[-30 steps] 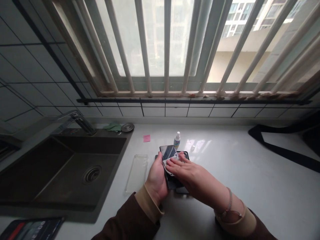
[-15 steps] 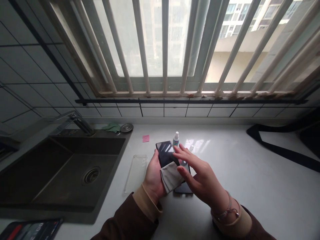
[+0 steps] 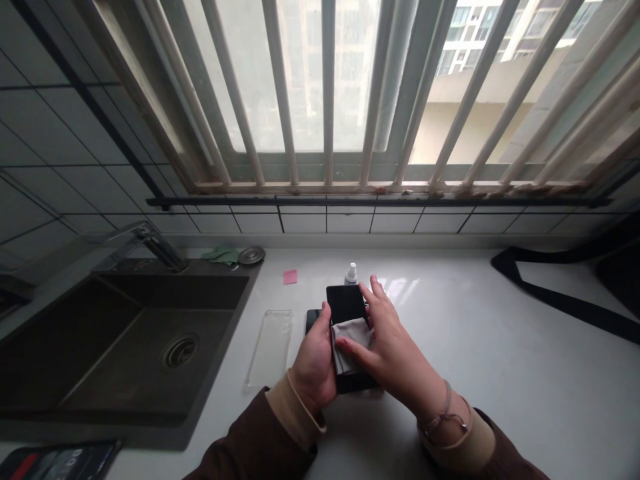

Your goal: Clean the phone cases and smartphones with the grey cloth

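My left hand (image 3: pixel 314 363) grips a black smartphone (image 3: pixel 345 301) by its left side, thumb along the edge and screen facing up. Folded over the lower screen is a grey cloth (image 3: pixel 353 333). My right hand (image 3: pixel 393 333) is closed at the phone's right side: its thumb presses on the cloth, and its other fingers reach along and partly behind the right edge. Beneath, mostly hidden, a dark flat phone-like object (image 3: pixel 312 323) lies on the counter. A small white-capped bottle (image 3: pixel 351 273) stands just behind the phone.
A clear phone case (image 3: pixel 271 350) lies left of my hands on the white counter (image 3: pixel 500 373), with a pink sticky note (image 3: pixel 290 277) behind it. Further left are the sink (image 3: pixel 115 360), faucet (image 3: pixel 160 247), green cloth (image 3: pixel 221 255) and drain strainer (image 3: pixel 251 255). A black strap (image 3: pixel 550 300) lies right.
The phone has turned more upright and shifted slightly right. My right hand has come down from above, closing at the phone's edge with its thumb on the cloth.
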`<state>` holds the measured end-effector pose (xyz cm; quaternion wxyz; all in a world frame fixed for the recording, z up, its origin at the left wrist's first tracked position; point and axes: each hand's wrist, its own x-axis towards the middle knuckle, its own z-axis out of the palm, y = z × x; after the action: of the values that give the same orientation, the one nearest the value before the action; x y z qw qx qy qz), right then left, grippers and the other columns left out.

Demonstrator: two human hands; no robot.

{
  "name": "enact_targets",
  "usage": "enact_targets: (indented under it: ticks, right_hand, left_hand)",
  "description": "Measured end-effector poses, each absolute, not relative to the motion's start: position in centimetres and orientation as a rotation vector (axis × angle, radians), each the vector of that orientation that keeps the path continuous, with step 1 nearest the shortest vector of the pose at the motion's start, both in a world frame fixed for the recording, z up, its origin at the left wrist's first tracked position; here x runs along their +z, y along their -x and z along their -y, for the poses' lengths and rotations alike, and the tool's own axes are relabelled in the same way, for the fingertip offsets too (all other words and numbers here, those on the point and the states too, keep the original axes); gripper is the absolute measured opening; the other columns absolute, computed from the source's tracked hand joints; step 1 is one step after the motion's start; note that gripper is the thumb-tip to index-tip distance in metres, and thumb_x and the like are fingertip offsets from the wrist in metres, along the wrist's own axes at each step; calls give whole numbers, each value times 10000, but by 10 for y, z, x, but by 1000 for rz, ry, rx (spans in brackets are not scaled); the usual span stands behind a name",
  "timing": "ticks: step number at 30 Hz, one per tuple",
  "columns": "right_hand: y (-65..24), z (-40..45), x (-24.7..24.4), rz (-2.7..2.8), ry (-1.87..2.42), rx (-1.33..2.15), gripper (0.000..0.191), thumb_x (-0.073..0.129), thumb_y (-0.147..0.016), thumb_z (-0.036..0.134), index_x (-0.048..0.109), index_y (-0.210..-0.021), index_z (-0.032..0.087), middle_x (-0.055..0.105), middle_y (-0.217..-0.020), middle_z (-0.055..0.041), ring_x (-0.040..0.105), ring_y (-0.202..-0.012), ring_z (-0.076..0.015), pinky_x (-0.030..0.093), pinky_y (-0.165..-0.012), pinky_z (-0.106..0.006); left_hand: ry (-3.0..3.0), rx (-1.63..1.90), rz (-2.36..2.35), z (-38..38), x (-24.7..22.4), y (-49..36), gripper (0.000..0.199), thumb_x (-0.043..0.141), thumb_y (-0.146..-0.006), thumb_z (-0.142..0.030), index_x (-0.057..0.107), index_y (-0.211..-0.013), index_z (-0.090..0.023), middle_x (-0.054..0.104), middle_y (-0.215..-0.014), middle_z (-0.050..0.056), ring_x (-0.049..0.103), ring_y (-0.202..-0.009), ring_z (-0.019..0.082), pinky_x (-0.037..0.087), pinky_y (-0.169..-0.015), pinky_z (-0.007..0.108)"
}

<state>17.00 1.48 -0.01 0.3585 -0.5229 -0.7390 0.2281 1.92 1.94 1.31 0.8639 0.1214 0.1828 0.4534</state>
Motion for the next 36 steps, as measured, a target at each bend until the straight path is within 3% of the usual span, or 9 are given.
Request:
enact_targets:
  ticks: [4, 8, 12, 15, 17, 20, 26, 33, 36]
  right_hand:
    - [-174, -19, 1, 1831, 1392, 591, 954, 729, -951, 525, 207, -1704, 261, 121, -1797, -176, 141, -1662, -370, 338, -1278, -633]
    - [-180, -24, 6, 1732, 1475, 521, 875, 719, -943, 555, 340, -1645, 195, 393, -1688, -218, 389, -1569, -386, 394, -1248, -603]
    - [-186, -26, 17, 1609, 1558, 659, 592, 690, -934, 646, 629, -1334, 214, 764, -1184, -133, 760, -1015, -310, 621, -838, -422]
    - [-188, -25, 24, 1537, 1599, 738, 483, 669, -920, 712, 681, -997, 236, 728, -738, -19, 687, -646, -228, 512, -572, -311]
    - [-189, -25, 26, 1490, 1608, 725, 494, 667, -913, 731, 653, -883, 238, 668, -639, 4, 630, -579, -207, 454, -526, -291]
    - [-193, -25, 26, 1420, 1599, 612, 500, 664, -923, 721, 641, -832, 230, 664, -659, -3, 603, -587, -191, 433, -530, -281]
    - [-203, -24, 27, 1343, 1478, 580, 481, 709, -915, 685, 651, -820, 217, 624, -649, 18, 548, -585, -167, 426, -544, -274]
    - [-190, -11, 30, 2017, 813, 1053, 554, 772, -798, 762, 658, -762, 221, 655, -676, 5, 583, -635, -176, 483, -634, -300]
    - [-180, -13, 20, 2221, 813, 849, 567, 697, -848, 784, 676, -798, 220, 680, -723, -20, 595, -663, -182, 448, -624, -298]
  left_hand:
    - [-276, 862, -419, -16, 12, -21, 664, 473, -1070, -580, 599, -1507, -97, 743, -1336, 208, 663, -1322, 377, 434, -1194, 512]
    - [-298, 826, -472, -13, 9, -23, 583, 505, -1077, -512, 599, -1511, -133, 776, -1264, 190, 725, -1220, 359, 499, -1128, 502]
    - [-346, 678, -583, -10, 4, -20, 694, 492, -1039, -647, 644, -1446, -106, 811, -1078, 205, 802, -953, 335, 596, -939, 465]
    - [-415, 601, -694, -9, 4, -18, 821, 423, -1012, -741, 727, -1292, -32, 803, -980, 234, 792, -788, 293, 610, -794, 393]
    - [-444, 600, -703, -9, 6, -19, 831, 381, -1027, -732, 760, -1198, -12, 792, -1014, 251, 783, -816, 284, 607, -776, 374]
    - [-458, 602, -642, -8, 7, -21, 820, 353, -1042, -711, 773, -1143, -14, 775, -1070, 265, 764, -881, 289, 608, -803, 395]
    - [-367, 700, -579, -13, 8, -19, 786, 416, -1022, -726, 733, -1243, -41, 767, -1067, 211, 748, -899, 285, 579, -891, 425]
    - [-216, 973, -611, -23, 14, -14, 764, 384, -1032, -730, 764, -1110, -72, 771, -971, 154, 734, -895, 273, 570, -930, 403]
    - [-195, 1010, -594, -24, 14, -16, 779, 367, -1046, -709, 755, -1118, -38, 770, -1005, 180, 741, -931, 286, 557, -984, 409]
